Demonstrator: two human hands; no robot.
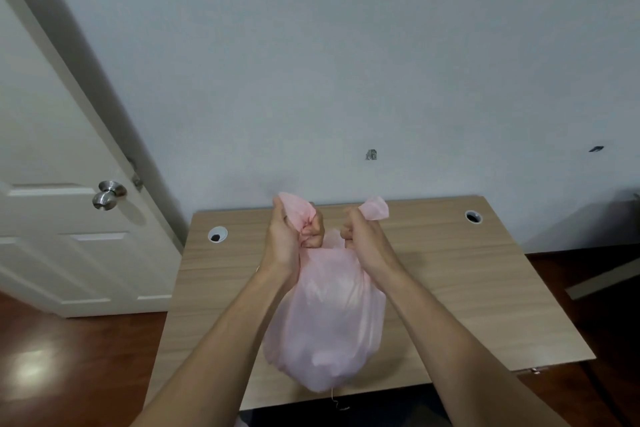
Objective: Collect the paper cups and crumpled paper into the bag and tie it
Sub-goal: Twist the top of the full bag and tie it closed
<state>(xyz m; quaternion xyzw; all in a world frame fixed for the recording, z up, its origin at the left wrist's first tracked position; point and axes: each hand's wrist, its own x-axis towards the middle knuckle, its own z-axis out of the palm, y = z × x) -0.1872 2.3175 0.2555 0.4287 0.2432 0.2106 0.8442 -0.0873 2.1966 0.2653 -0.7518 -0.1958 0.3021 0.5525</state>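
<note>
Bag (325,322): As you hold it by its two top ends, the pink bag hangs full and round between your arms, over the near part of the desk (467,288). I cannot tell if its bottom touches the desk.
Inside: Pale lumps show through the thin pink. What they are is not clear.
Left hand (287,239): Your fingers are curled tight round the left top end. A bit of pink sticks out above your fist.
Right hand (367,239): Your fingers are curled tight round the right top end too. A pink tuft pokes out past your fist.
Fists: They are near each other, just above the bag's neck, but not touching.
Desk: It is light wood, pushed up to the wall (346,45). A round hole (217,235) sits near each back corner.
Door (52,149): It is white, on your left, with a shiny knob (108,195).
Floor (69,357): It is dark red-brown wood on both sides of the desk.
</note>
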